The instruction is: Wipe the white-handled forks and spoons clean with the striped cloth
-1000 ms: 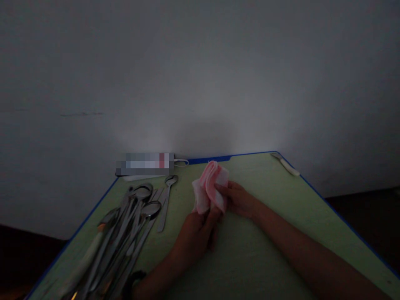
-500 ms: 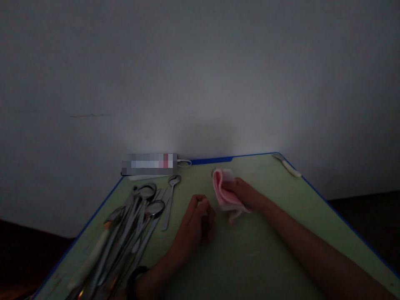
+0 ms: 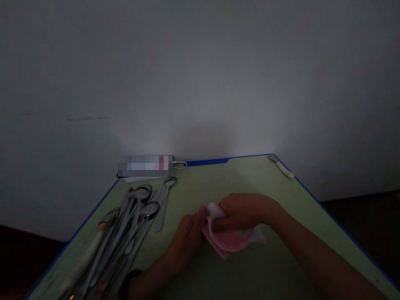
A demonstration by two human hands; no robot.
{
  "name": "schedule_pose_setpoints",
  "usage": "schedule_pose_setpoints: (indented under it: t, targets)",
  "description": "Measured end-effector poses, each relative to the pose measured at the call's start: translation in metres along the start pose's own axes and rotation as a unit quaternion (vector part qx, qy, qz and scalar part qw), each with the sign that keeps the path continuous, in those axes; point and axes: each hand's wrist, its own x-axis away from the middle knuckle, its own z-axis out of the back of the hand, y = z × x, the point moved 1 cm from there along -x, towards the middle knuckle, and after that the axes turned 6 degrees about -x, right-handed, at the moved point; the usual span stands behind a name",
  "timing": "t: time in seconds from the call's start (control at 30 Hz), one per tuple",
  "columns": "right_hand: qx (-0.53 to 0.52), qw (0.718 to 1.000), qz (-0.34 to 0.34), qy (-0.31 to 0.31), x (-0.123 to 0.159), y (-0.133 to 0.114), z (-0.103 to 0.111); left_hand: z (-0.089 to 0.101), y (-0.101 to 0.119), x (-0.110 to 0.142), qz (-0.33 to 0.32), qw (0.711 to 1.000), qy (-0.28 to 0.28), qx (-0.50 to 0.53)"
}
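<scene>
A folded pink cloth [image 3: 235,242] hangs between my two hands above the table, its loose edge curving down. My right hand [image 3: 246,210] is closed on the cloth, fingers tucked into the fold. At the cloth's left corner is my left hand [image 3: 189,233], thumb and fingers pinched against its edge. Whether anything is wrapped inside the cloth is hidden. To the left of my left hand lies a heap of metal cutlery [image 3: 125,233], with several spoons among it. A small spoon [image 3: 165,202] lies just right of the heap.
A pale-green table [image 3: 200,179] with a blue rim stands against a grey wall [image 3: 200,83]. At its back left is a blurred-out rectangular device [image 3: 145,166] with a white cord loop [image 3: 180,165]. One white-handled utensil [image 3: 283,167] lies at the back right corner.
My right hand has brought the cloth down and toward me, turning it over to open its fold. My left hand, earlier apart and loosely curled, now meets the cloth's edge.
</scene>
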Motion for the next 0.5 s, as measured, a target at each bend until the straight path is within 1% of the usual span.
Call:
schedule_pose_setpoints:
  t: [0.07,0.13,0.2,0.3,0.37,0.5]
  targets:
    - [0.017,0.999,-0.007,-0.032,0.001,0.002,0.003,0.002,0.001,-0.001,-0.021,0.999,-0.026,-0.011]
    - [0.028,0.999,0.0,-0.043,0.001,0.005,0.006,0.004,0.004,-0.002,-0.053,0.997,-0.061,-0.015]
    - [0.037,0.999,0.018,-0.032,0.0,0.009,0.007,0.005,0.006,-0.002,-0.071,0.993,-0.09,-0.012]
    - [0.058,0.998,0.038,0.001,-0.002,0.012,0.005,0.006,0.008,-0.001,-0.076,0.991,-0.113,-0.019]
    - [0.056,0.997,0.052,0.004,-0.003,0.012,0.003,0.005,0.008,0.0,-0.082,0.989,-0.115,-0.041]
    - [0.012,0.997,0.072,-0.033,-0.005,0.012,0.001,0.002,0.004,0.001,-0.101,0.991,-0.07,-0.059]
